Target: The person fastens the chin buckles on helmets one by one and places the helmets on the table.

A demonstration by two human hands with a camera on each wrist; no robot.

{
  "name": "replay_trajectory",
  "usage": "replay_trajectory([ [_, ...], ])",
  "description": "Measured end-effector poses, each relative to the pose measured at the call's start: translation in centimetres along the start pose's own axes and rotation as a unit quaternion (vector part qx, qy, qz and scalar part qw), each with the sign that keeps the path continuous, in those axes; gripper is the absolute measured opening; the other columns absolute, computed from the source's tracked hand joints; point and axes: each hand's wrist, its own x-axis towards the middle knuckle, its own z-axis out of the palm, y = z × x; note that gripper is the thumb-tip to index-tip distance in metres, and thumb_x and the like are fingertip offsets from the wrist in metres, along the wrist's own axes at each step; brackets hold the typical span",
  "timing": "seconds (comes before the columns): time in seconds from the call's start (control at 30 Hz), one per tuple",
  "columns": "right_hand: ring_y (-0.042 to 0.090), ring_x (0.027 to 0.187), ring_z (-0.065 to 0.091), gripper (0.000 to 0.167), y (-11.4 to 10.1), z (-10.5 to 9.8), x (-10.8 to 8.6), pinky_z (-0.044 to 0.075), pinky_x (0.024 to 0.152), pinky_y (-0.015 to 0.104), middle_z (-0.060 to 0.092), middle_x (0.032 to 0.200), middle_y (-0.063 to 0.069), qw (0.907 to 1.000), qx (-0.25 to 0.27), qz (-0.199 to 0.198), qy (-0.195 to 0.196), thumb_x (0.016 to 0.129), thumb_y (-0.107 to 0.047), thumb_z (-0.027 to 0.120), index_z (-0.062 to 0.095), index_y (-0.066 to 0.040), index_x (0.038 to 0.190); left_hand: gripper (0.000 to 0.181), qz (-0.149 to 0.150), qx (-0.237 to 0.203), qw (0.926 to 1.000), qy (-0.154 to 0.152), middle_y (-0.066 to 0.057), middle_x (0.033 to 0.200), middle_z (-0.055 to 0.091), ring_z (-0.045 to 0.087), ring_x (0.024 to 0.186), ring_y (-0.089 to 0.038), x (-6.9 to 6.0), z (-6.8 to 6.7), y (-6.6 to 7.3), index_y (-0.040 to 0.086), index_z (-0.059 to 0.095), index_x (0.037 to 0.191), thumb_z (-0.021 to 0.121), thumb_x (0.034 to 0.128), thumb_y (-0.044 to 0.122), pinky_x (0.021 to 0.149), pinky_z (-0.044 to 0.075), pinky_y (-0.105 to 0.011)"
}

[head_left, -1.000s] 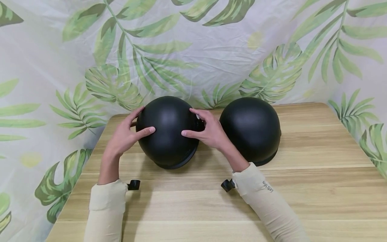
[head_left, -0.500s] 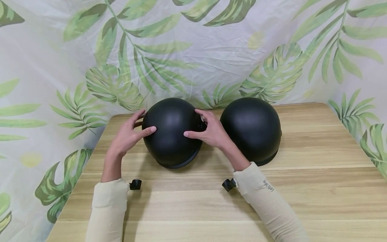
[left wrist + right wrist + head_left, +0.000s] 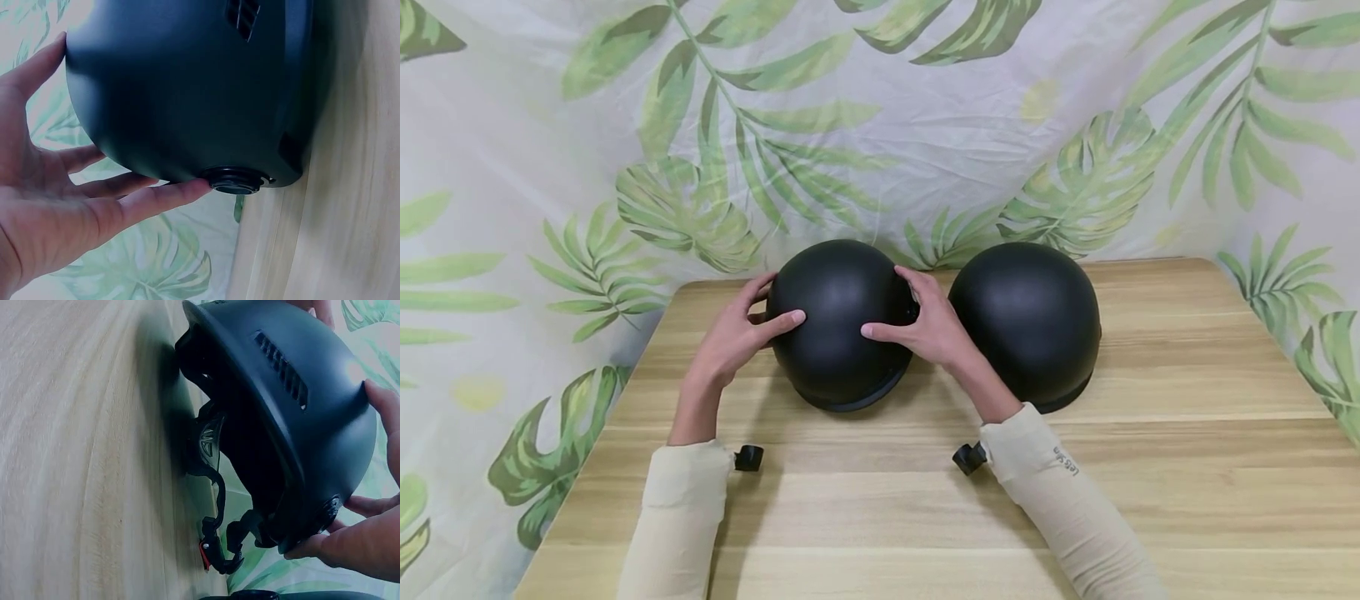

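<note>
A matte black helmet (image 3: 841, 333) is held between both hands at the back of the table, left of a second black helmet (image 3: 1024, 325). My left hand (image 3: 741, 332) grips its left side, thumb on the dome and fingers round the side. On its right side my right hand (image 3: 931, 321) holds it the same way. The right wrist view shows the helmet tilted, its rim off the table, with a vent (image 3: 282, 369) and a chin strap (image 3: 215, 494) with a red-marked buckle (image 3: 205, 555) hanging below. A round knob (image 3: 234, 180) shows beside the left fingertips.
The second helmet sits dome up near the back edge of the wooden table (image 3: 865, 517), close to the right forearm. A leaf-patterned cloth (image 3: 955, 125) hangs behind. Black wrist cameras stick out from both sleeves.
Both hands have shifted the held helmet to the right, nearer the second helmet. The left hand and forearm moved right along with it; the second helmet stays in place.
</note>
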Motion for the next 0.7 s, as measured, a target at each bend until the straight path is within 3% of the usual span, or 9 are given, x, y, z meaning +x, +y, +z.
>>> replay_trajectory([
  [0.27, 0.032, 0.158, 0.030, 0.109, 0.4, -1.2, 0.1, 0.035, 0.123, 0.054, 0.023, 0.174, 0.002, 0.9991, -0.005, 0.023, -0.034, 0.081, -0.050, 0.090, 0.029, -0.027, 0.168, 0.099, 0.008, 0.031, 0.9995, 0.009, -0.006, 0.172, 0.028, 0.041, 0.151, -0.042, 0.1, 0.3, 0.2, 0.034, 0.028, 0.169, 0.084, 0.0890, 0.052, 0.109, 0.049, -0.061],
  [0.7, 0.030, 0.147, 0.039, 0.108, 1.1, -0.3, 0.3, 0.041, 0.116, 0.058, 0.035, 0.165, 0.009, 0.9995, -0.030, 0.001, -0.014, 0.078, -0.046, 0.094, 0.034, -0.028, 0.166, 0.086, 0.047, 0.081, 0.9956, 0.003, -0.002, 0.171, 0.034, 0.044, 0.148, -0.048, 0.3, 0.8, 0.1, 0.038, 0.041, 0.163, 0.085, 0.0895, 0.048, 0.104, 0.052, -0.064],
])
